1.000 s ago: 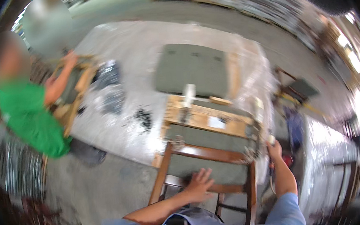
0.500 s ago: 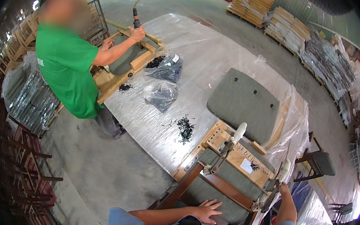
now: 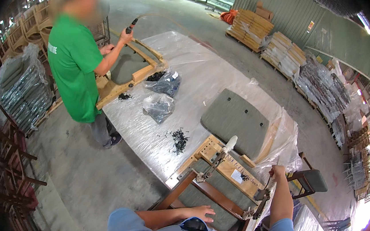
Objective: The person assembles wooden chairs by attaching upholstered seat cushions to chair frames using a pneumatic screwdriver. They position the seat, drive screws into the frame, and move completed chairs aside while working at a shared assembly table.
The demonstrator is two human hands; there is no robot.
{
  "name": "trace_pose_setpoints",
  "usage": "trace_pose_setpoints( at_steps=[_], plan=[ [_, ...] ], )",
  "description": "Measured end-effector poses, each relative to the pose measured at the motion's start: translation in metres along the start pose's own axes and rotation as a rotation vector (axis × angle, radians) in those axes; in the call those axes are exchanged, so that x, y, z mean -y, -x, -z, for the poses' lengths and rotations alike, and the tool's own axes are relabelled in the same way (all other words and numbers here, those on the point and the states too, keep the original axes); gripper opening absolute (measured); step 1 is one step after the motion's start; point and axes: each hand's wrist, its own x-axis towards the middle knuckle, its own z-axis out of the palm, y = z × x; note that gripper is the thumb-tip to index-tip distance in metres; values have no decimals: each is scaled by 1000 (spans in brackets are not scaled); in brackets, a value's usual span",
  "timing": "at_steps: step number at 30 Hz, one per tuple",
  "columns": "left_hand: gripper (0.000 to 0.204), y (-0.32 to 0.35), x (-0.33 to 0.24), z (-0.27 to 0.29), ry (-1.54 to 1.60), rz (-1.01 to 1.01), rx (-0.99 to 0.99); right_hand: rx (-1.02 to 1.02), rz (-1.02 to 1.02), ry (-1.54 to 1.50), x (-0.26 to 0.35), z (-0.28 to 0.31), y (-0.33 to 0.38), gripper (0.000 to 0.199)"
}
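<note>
A dark brown wooden chair frame (image 3: 223,199) lies at the table's near edge, with grey upholstered padding (image 3: 193,196) inside it. My left hand (image 3: 202,213) rests palm down over the near part of the padding, fingers stretched out. On the right, my right hand (image 3: 277,171) is closed round the handle of a toggle clamp (image 3: 261,194); the fingers mostly hide that handle. A second toggle clamp (image 3: 208,172) with a pale handle is mounted on a wooden jig board (image 3: 225,162) beyond the frame. The jig carries a white paper label (image 3: 236,176) and a few dark screws.
Plastic film covers the table (image 3: 144,132). On it lie a grey upholstered panel (image 3: 234,117), a pile of black screws (image 3: 179,141) and plastic bags (image 3: 159,107). A person in green (image 3: 73,64) works across with a power driver (image 3: 132,25). A chair (image 3: 309,181) stands right.
The whole view has shifted. My right hand has moved up onto the clamp's handle, covering its pale grip. My left hand has drawn back a little over the padding, its fingers less spread.
</note>
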Motion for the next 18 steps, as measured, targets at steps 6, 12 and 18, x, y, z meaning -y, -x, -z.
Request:
trace_pose_setpoints(
  at_steps=[6, 12, 18],
  plan=[
    [48, -4, 5, 21, 370, 175, -423, 87, 89, -81, -64, 25, -63, 20],
    [45, 3, 12, 23, 262, 227, -467, 48, 42, 331, -40, 0, -49, 34],
    [43, 7, 12, 22, 333, 264, -421, -177, 46, -20, -19, -12, 3, 29]
  ],
)
